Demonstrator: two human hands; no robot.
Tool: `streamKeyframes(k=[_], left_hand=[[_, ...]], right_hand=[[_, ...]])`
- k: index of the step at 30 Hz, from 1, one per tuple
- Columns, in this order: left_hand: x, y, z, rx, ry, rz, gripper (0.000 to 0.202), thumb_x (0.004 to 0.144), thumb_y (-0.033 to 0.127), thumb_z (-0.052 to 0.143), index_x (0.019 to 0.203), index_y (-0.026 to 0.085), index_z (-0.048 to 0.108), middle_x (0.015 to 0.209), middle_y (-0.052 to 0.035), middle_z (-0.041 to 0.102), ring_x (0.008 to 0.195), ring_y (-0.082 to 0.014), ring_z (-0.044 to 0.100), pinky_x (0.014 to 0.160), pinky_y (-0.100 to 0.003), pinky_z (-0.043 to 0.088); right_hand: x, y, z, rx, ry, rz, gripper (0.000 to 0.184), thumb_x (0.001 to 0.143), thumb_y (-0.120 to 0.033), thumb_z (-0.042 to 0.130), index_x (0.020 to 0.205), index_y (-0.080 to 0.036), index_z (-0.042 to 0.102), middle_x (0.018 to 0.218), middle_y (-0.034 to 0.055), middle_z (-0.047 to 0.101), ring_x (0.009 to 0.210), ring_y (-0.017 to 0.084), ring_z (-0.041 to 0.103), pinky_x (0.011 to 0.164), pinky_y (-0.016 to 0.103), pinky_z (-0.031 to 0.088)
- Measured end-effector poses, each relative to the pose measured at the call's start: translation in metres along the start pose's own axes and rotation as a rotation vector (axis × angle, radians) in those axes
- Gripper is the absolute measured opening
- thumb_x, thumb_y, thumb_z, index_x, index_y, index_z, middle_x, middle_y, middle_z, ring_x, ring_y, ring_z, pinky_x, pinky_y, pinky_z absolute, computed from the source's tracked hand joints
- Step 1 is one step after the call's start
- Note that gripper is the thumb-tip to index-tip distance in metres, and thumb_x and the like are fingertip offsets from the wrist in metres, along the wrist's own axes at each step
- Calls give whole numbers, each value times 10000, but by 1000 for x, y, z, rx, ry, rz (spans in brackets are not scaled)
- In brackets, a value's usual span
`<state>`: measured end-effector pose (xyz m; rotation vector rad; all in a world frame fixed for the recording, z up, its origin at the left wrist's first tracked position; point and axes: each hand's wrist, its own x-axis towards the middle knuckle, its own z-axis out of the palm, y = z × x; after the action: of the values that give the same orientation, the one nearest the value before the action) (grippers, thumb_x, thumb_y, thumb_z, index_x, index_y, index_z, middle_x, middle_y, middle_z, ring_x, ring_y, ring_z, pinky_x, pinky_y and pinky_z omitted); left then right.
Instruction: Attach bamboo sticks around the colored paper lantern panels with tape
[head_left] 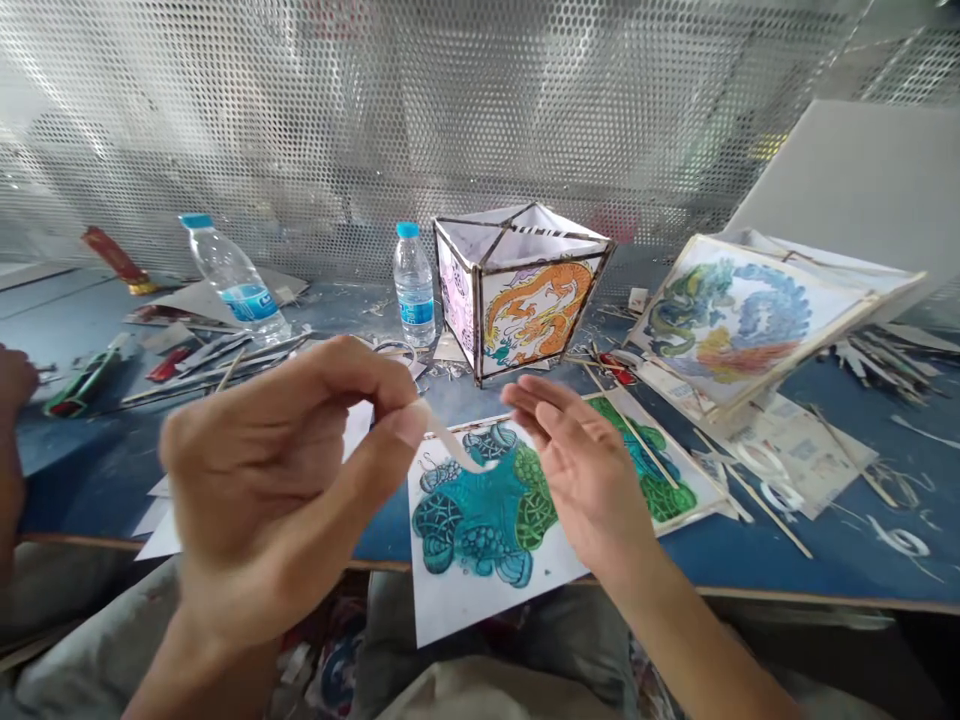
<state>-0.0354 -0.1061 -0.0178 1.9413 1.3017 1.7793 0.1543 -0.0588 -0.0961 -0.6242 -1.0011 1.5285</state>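
Note:
My left hand (285,480) is raised close to the camera, its thumb and fingers pinched on a thin pale strip (454,445) that points right. My right hand (581,465) hovers with fingers stretched flat over a painted sheet (480,520) of blue-green pattern that hangs over the table's front edge. A second green painted panel (667,480) lies just right of that hand. Behind them stands a box lantern (521,290) with an orange dragon on its side.
Two water bottles (232,275) (414,285) stand at the back. A large painted lantern frame (735,315) leans at right over papers and sticks. Loose sticks and scraps (202,365) litter the left. Another person's hand (11,385) shows at the left edge. Perforated metal screen (375,120) behind.

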Motion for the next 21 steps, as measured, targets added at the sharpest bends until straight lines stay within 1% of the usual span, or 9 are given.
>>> streamKeyframes(k=[1,2,4,6,8,11,14,17,21], left_hand=[[0,1,-4,17,11,-21,10,848,198,729,838,201,729,742,23,657,595,-87,544,492,-259,406],[0,2,-7,37,14,-40,30,844,223,733,828,198,733,735,14,664,583,-95,547,465,-269,384],[1,3,-13,71,21,-57,84,842,271,744,803,198,735,713,2,676,566,-105,553,409,-272,325],[1,2,-18,86,31,-58,114,834,299,766,789,198,739,701,-2,685,555,-103,551,374,-261,278],[3,1,-21,70,39,-94,104,826,289,784,794,198,746,677,13,665,502,-74,490,358,-240,255],[5,-2,-23,5,48,-207,47,824,249,796,814,217,763,671,33,642,499,-47,451,397,-190,293],[8,-7,-24,-34,65,-250,34,814,222,805,833,230,777,685,32,659,569,-57,511,452,-162,337],[10,-15,-24,-44,77,-241,43,813,189,804,837,214,779,684,34,667,577,-59,514,466,-167,350],[8,-31,-24,-53,106,-231,42,828,156,785,825,194,767,703,30,663,648,-84,552,530,-191,397]], right_hand=[[-3,6,-4,-66,43,-68,196,938,-365,747,1123,-317,789,1153,-4,775,1166,159,679,1042,273,491],[-7,11,-8,-140,46,-118,194,965,-392,711,1127,-312,782,1161,5,763,1151,164,672,1024,277,491],[-17,19,-12,-299,-56,-145,253,1004,-449,636,1156,-291,763,1162,34,743,1093,182,667,970,296,503],[-25,24,-12,-421,-179,-130,308,1009,-476,611,1203,-274,736,1149,56,730,1052,198,665,937,317,510],[-32,29,-8,-462,-268,-104,336,1003,-469,614,1244,-255,709,1121,68,726,1024,209,674,925,336,521],[-37,36,-1,-391,-324,-104,339,1009,-438,604,1272,-242,689,1029,63,724,942,197,687,884,344,544],[-40,43,3,-372,-330,-127,293,997,-377,628,1257,-257,691,927,33,713,865,169,677,834,320,542],[-44,49,5,-398,-337,-112,272,966,-306,667,1234,-263,687,916,19,717,847,154,680,800,285,544],[-57,56,9,-356,-224,-15,236,938,-275,704,1168,-252,657,924,17,723,867,145,700,820,250,562]])
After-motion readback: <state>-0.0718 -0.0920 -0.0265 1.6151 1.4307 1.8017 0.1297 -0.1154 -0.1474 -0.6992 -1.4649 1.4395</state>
